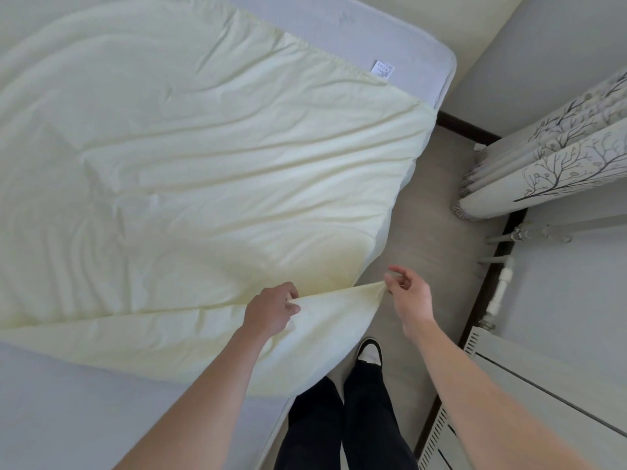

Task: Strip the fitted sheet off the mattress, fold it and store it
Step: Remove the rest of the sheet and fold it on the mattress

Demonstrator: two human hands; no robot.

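Pale yellow sheet (190, 171) lies loose across mattress (339, 35); far and near mattress surface bare, so we judge stripping nearly done. We hold near corner lifted over bed edge. Left hand (271, 308) pinches sheet edge; right hand (407, 293) pinches corner tip. Fabric thin, soft, light, wrinkles freely. We recommend gripping at corner seams for folding.

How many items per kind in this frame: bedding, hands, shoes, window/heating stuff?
Bedding: 2, the pale yellow fitted sheet and the white mattress
Hands: 2, left hand and right hand, both pinching the sheet's edge
Shoes: 1 visible, shoe
Window/heating: 2, curtain and radiator
Total: 7
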